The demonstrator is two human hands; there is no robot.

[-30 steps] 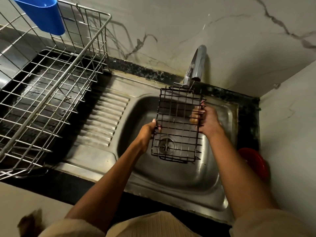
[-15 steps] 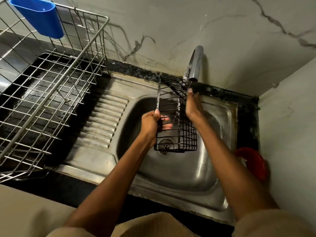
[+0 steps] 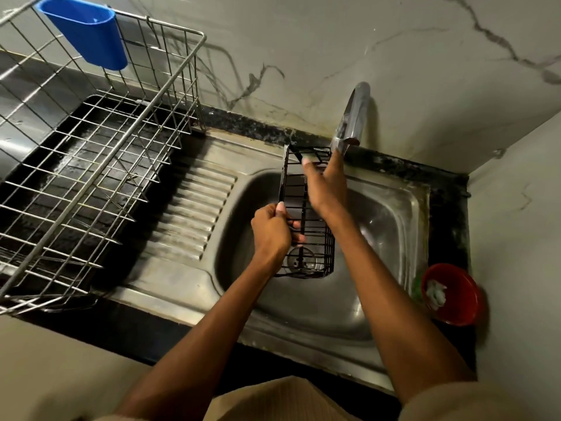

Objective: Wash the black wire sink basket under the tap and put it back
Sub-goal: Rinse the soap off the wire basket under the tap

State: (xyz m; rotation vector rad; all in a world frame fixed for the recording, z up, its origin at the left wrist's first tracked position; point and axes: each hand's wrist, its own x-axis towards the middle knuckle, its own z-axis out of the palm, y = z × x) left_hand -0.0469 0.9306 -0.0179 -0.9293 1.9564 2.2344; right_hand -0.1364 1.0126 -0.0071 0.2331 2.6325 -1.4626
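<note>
The black wire sink basket (image 3: pixel 315 253) is held on its side over the steel sink bowl (image 3: pixel 391 238), just below the chrome tap (image 3: pixel 352 117). My left hand (image 3: pixel 271 230) grips the basket's near left edge, fingers curled through the wires. My right hand (image 3: pixel 326 183) lies against the basket's upper part with fingers stretched toward the top rim, right under the spout. I cannot make out any running water.
A large steel wire dish rack (image 3: pixel 91 165) with a blue plastic cup (image 3: pixel 88 38) hooked on its rim stands on the left, beside the ribbed drainboard (image 3: pixel 188 214). A red bowl (image 3: pixel 452 294) sits at the sink's right corner, by the marble walls.
The basket has been turned from facing me flat to standing edge-on. My right hand slid from its right side up to the top rim; my left hand kept its grip.
</note>
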